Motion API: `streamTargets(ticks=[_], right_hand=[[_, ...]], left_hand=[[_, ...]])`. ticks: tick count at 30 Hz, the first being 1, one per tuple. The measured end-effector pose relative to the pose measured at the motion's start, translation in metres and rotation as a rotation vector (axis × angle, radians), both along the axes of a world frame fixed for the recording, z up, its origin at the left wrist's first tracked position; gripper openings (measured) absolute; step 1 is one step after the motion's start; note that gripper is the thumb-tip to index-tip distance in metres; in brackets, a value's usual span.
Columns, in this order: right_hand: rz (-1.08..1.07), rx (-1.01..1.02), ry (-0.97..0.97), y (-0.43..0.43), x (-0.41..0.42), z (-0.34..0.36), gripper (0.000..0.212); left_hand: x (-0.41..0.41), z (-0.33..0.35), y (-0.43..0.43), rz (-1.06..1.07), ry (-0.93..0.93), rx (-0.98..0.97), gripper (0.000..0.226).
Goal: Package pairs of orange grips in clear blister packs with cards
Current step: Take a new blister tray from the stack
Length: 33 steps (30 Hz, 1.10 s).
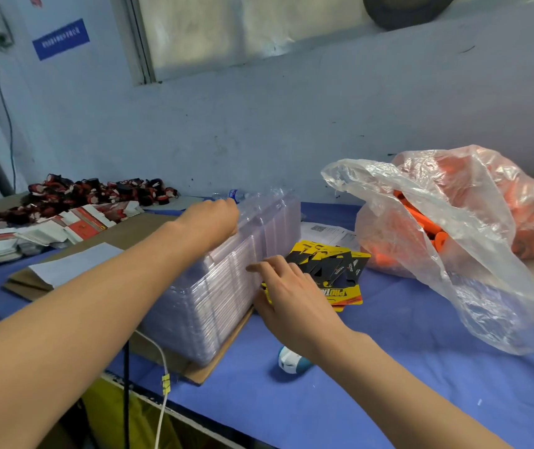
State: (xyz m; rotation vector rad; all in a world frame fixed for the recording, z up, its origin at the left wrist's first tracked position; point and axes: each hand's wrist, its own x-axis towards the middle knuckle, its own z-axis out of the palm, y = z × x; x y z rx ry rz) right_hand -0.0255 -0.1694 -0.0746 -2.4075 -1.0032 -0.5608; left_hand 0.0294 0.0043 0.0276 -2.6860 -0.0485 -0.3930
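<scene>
Blister packs stand nested in one long row on a cardboard sheet, and I read the row's long axis as running from near left to far right across the blue surface. My left hand sits on the far top of the row, fingers curled over its upper edge. My right hand lies against the row's right side, fingers fairly straight and touching the plastic (nothing grasped). Yellow-and-black cards lie fanned just right of it. Orange grips fill a clear bag further right.
</scene>
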Motion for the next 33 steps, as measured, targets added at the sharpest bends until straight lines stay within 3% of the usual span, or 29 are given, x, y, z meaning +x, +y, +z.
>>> streamTargets(ticks=[3, 8, 14, 19, 21, 25, 27, 29, 33], right_hand=[[0.048, 0.004, -0.002, 0.019, 0.006, 0.010, 0.054], [0.057, -0.053, 0.015, 0.066, 0.018, 0.019, 0.066], [0.090, -0.114, 0.074, 0.078, 0.025, 0.001, 0.068], [0.146, -0.057, 0.177, 0.076, 0.031, 0.006, 0.063], [0.138, 0.038, 0.239, 0.077, 0.031, 0.020, 0.061], [0.017, 0.532, 0.258, 0.071, 0.033, 0.078, 0.062], [-0.109, 0.717, 0.148, 0.056, 0.035, 0.114, 0.067], [-0.276, 0.764, -0.093, 0.031, 0.035, 0.147, 0.070], [-0.350, 0.554, -0.509, -0.017, 0.030, 0.190, 0.072]], left_hand=[[0.001, 0.012, 0.012, -0.010, 0.003, -0.127, 0.003], [0.001, 0.019, 0.023, -0.026, 0.038, -0.294, 0.011], [0.001, 0.041, 0.038, -0.016, 0.004, -0.253, 0.012], [-0.011, 0.110, 0.059, 0.065, -0.193, -0.072, 0.014], [-0.023, 0.141, 0.064, 0.061, -0.287, -0.046, 0.012], [-0.060, 0.181, 0.071, -0.043, -0.488, 0.002, 0.032], [-0.081, 0.192, 0.074, -0.136, -0.550, 0.026, 0.034], [-0.099, 0.197, 0.077, -0.221, -0.575, 0.031, 0.032], [-0.127, 0.193, 0.079, -0.406, -0.645, 0.069, 0.038]])
